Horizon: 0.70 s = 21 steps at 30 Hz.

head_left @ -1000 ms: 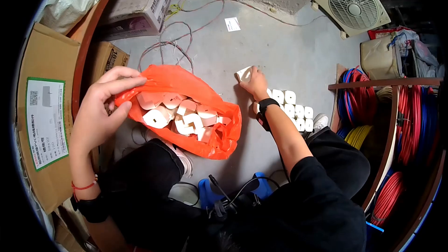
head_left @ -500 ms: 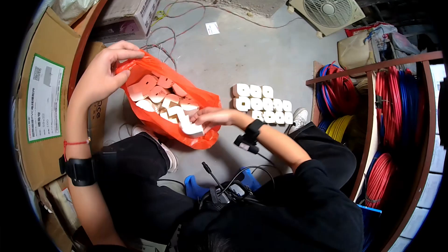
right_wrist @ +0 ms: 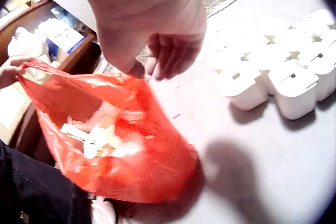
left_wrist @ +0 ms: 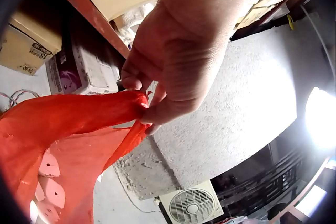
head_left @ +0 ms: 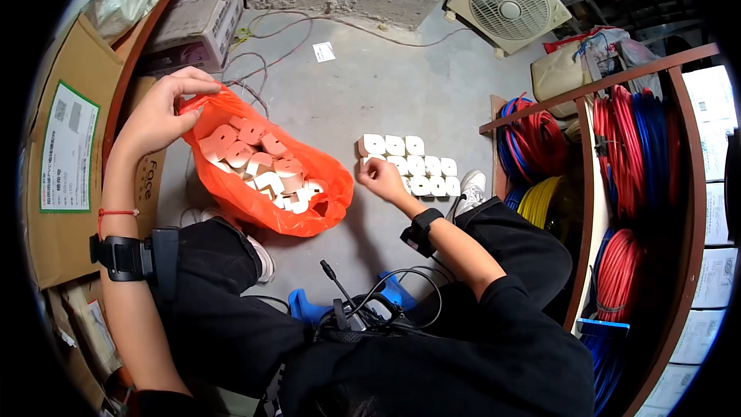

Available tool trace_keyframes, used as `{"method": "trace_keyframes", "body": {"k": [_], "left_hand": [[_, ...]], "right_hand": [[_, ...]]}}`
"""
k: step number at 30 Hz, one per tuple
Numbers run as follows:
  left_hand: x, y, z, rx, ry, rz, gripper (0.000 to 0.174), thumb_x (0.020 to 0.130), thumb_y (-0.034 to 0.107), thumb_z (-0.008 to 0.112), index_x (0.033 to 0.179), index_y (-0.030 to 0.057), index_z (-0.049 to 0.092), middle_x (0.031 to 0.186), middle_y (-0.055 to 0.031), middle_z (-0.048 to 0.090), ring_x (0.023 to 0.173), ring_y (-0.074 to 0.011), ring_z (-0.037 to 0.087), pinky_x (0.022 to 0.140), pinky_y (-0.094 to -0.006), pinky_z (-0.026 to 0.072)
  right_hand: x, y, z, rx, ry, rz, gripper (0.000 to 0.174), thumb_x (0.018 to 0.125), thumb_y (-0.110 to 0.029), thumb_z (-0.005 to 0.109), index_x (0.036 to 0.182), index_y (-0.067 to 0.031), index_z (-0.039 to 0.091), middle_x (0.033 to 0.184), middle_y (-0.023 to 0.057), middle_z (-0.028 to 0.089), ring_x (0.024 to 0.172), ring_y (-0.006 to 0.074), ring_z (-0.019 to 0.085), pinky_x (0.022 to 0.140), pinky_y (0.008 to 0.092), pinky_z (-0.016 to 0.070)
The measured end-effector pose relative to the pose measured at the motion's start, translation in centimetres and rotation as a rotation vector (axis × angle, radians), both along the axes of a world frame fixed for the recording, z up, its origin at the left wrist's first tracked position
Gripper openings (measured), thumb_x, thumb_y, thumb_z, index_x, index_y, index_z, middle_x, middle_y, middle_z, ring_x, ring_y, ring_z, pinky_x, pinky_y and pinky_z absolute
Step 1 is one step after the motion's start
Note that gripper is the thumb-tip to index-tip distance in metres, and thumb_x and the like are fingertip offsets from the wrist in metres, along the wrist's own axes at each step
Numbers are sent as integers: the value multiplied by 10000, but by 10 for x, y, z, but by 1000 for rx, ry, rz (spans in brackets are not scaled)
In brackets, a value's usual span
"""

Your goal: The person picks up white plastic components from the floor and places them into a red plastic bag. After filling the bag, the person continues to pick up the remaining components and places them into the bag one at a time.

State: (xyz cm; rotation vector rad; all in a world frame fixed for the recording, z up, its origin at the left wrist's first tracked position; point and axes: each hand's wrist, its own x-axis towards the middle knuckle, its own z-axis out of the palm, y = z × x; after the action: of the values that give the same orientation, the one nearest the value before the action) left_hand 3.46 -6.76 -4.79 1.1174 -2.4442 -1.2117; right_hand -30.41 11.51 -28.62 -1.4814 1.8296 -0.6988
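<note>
Hands apart: the left hand [head_left: 166, 112] pinches the red bag [head_left: 319, 174] at its edge; should that pinch slip, it could sag and spill its white pieces [head_left: 268, 181]. The right hand [head_left: 382, 179], loosely curled (nothing shows in it), is near the rows [head_left: 416, 164], which a stray knuckle could jostle.

Red bag [head_left: 270, 218]: mouth gapes, reachable from above; the left hand [head_left: 162, 112] blocks its far-left corner.
Floor strip [head_left: 361, 215]: bare, just right of the bag.
White pieces [head_left: 415, 164]: rows farther right of the bag, the right hand [head_left: 382, 180] at their bag-side edge.
Open floor [head_left: 347, 93]: wide beyond the bag; cables [head_left: 266, 69] loop near its far corner.
Cartons [head_left: 73, 150]: crowd the bag's left.
Shoe [head_left: 262, 259]: just on the bag's near side.
</note>
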Motion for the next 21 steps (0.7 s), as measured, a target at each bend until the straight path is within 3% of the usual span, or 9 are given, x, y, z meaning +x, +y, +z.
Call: {"method": "trace_keyframes", "body": {"k": [1,2,3,5,9,12,15,18,21], "left_hand": [[0,1,-1,-9,27,13,371,691,-77,448,1037,-49,580,1072,-67,506,974,-137,516,813,-238,417],[0,4,-2,-18,54,26,354,697,-68,454,1023,-37,590,1053,-60,522,939,-128,519,761,-232,418],[0,5,-2,-28,81,39,338,702,-58,460,1008,-25,600,1034,-52,538,904,-120,522,710,-226,418],[0,6,-1,-16,89,43,349,701,-68,454,1016,-28,596,1037,-57,534,917,-121,522,729,-226,422],[0,6,0,25,108,48,369,696,-91,443,1030,-33,590,1049,-64,525,941,-126,521,763,-230,427],[-2,6,0,3,107,22,377,697,-98,442,1037,-32,589,1054,-66,520,944,-130,522,777,-232,425],[-3,5,3,54,45,17,422,669,-76,429,1070,-64,560,1092,-83,483,1005,-144,497,872,-240,389],[-4,6,5,25,38,1,415,669,-74,431,1064,-71,560,1090,-93,486,1008,-156,498,883,-247,386],[-3,6,-3,-13,148,17,368,692,-84,435,1022,-42,592,1040,-81,533,944,-150,525,811,-231,410]], "right_hand": [[-10,0,-4,75,210,-68,257,690,-245,658,776,-11,597,759,122,613,698,242,588,648,331,473],[-20,3,-14,-29,384,-32,324,642,-278,666,801,-3,601,831,157,578,796,276,564,682,403,461],[-20,1,-13,38,533,-11,384,633,-310,679,850,-4,596,903,152,550,873,276,527,728,405,442],[-18,-6,-12,233,720,45,594,602,-433,706,998,-12,569,1047,107,478,1029,263,427,831,417,381],[-11,-16,-22,365,889,37,659,590,-503,701,1035,-37,568,1061,77,460,1035,225,411,819,424,361],[-7,-15,-32,306,961,-6,628,581,-495,710,978,-27,574,1047,100,472,1027,238,423,804,397,358],[-5,-12,-41,289,981,-44,606,571,-443,725,987,-44,539,1054,91,460,1017,232,426,805,404,353],[-5,-8,-47,256,940,-20,596,547,-404,743,976,-55,521,1035,85,499,1027,227,435,802,399,350],[-3,-3,-39,153,899,47,597,513,-387,761,955,-55,535,941,86,572,998,243,471,807,394,361]]}}
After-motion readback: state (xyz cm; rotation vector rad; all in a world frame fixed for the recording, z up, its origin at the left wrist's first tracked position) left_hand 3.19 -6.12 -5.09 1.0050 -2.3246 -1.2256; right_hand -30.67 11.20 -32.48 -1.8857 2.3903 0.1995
